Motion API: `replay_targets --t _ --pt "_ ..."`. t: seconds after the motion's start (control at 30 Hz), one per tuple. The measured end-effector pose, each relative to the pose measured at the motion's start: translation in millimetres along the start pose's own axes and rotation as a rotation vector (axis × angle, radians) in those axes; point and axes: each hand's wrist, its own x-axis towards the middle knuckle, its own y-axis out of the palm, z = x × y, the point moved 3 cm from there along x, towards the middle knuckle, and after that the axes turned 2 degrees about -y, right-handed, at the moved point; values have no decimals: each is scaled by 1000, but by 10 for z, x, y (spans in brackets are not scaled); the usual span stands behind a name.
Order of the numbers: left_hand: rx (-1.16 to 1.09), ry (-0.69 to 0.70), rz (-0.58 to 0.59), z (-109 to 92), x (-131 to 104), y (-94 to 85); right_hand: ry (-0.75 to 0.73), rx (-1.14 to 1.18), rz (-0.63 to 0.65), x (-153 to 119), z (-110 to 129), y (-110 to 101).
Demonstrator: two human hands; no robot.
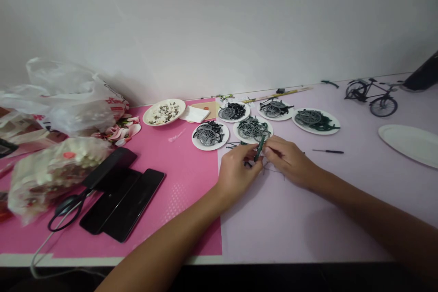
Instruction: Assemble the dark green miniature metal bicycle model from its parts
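Over the pale purple part of the table, my left hand (236, 169) pinches a small dark green plastic part (260, 147), which is tilted upright. The fingers of my right hand (287, 157) close on the same part from the other side. Its exact kind is partly hidden by my fingers. Just beyond my hands stands a white plate (237, 135) of grey spoked wheels (251, 127) and green pieces. Behind my left hand lies a dark frame-like piece (232, 145). Thin dark pieces (275, 171) show under my right hand.
Several more plates hold model bicycle parts, one at left (209, 148), one at right (337, 128). A black model bicycle (371, 96) stands at right, near a bare white plate (410, 143) and a small screwdriver (328, 151). Phones (133, 205) and plastic bags (68, 100) lie left.
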Motion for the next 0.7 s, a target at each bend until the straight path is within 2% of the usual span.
replay_targets --t 0.1,0.23,0.47,0.7 --pt "5 -2 1 17 3 5 45 36 12 -10 -27 19" --pt "-23 -18 2 25 7 7 52 -64 -6 -23 -28 2" --pt "-64 -37 -7 5 11 5 -104 -227 -21 -8 13 -43" --pt "-126 -84 1 27 31 15 -144 -244 -19 -17 -13 -20"
